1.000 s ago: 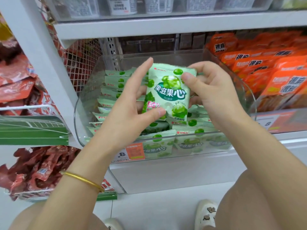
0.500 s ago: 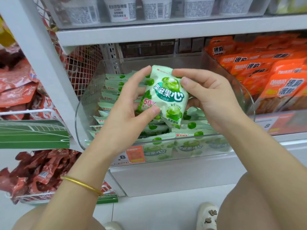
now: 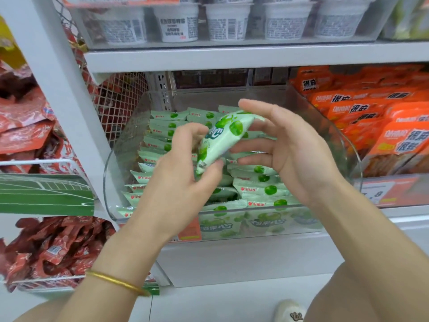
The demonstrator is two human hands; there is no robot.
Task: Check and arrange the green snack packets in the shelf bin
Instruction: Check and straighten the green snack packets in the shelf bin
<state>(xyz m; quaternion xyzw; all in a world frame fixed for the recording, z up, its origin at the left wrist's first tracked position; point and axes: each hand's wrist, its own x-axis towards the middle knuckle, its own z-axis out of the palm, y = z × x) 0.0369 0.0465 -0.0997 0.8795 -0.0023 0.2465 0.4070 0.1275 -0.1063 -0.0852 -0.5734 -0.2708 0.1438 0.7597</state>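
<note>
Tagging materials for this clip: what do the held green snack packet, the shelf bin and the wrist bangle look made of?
Held green snack packet: thin plastic film, soft sheen, sealed ends. The shelf bin: clear rigid plastic, probably acrylic; packets show through. The bangle: gold-coloured metal, seemingly; it glints.

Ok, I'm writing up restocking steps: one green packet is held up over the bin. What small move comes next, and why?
Probably lower the green packet into a row in the clear bin. The left hand pinches its lower end, it hangs tilted above the stacked packets, and the right hand is open beside its upper end.
</note>
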